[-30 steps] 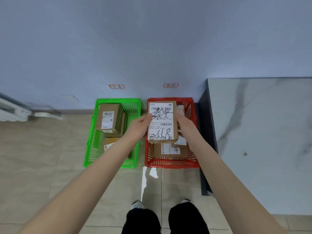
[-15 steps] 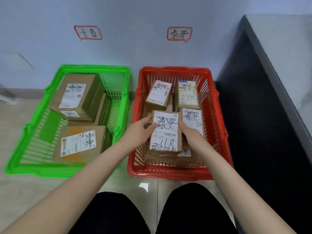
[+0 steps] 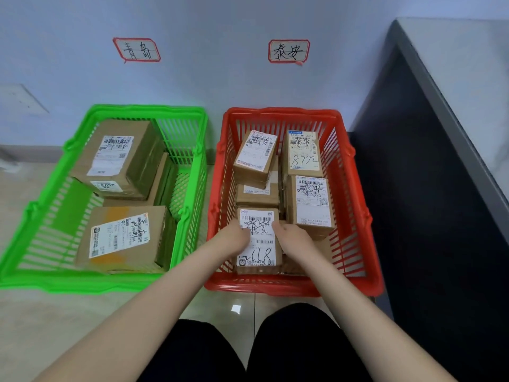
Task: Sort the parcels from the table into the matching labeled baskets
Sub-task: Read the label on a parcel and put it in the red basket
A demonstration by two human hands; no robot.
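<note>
Floor by the wall: parcel low in red basket

Gripped along both long sides, left hand and right hand equally near, fingers curled onto its edges. Long axis pointing away toward the wall. Lies front-left, seemingly on boxes beneath. Probably needs only letting go; tight room rightward.

I count two baskets: a green basket at ten o'clock and a red basket at twelve. Two labels are on the wall, one above each basket. The green basket has three big parcels. In the red basket I make out five: four far parcels, and the near parcel gripped by my two hands, left hand and right hand. The cardboard beneath them I can't count. There is one table at two o'clock.
</note>
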